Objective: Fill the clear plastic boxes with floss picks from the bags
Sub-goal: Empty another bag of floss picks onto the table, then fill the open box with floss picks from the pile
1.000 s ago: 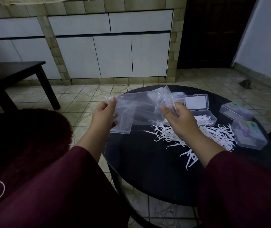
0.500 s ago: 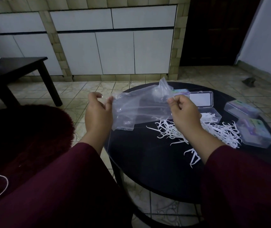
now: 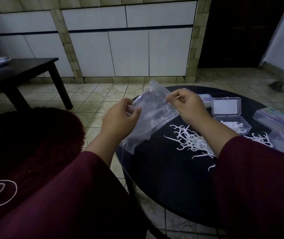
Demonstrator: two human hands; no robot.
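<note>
White cabinet fronts and tiled floor are sitting behind a round black surface (image 3: pixel 163 178). Left hand (image 3: pixel 120 118) is pinching the left edge of a clear plastic bag (image 3: pixel 152 116), grip clamped on the film. Bag looks emptied, is hanging above the surface's left rim, long axis slanting from upper right down to lower left. Right hand (image 3: pixel 187 105) is pinching the bag's upper right end, also clamped. Loose floss picks (image 3: pixel 192 142) are lying just right of and below the bag, nearer the right hand. Further right, an open clear box (image 3: pixel 232 125) is holding a few picks, lid up. Two closed boxes (image 3: pixel 273 118) are sitting at far right; contents unclear.
</note>
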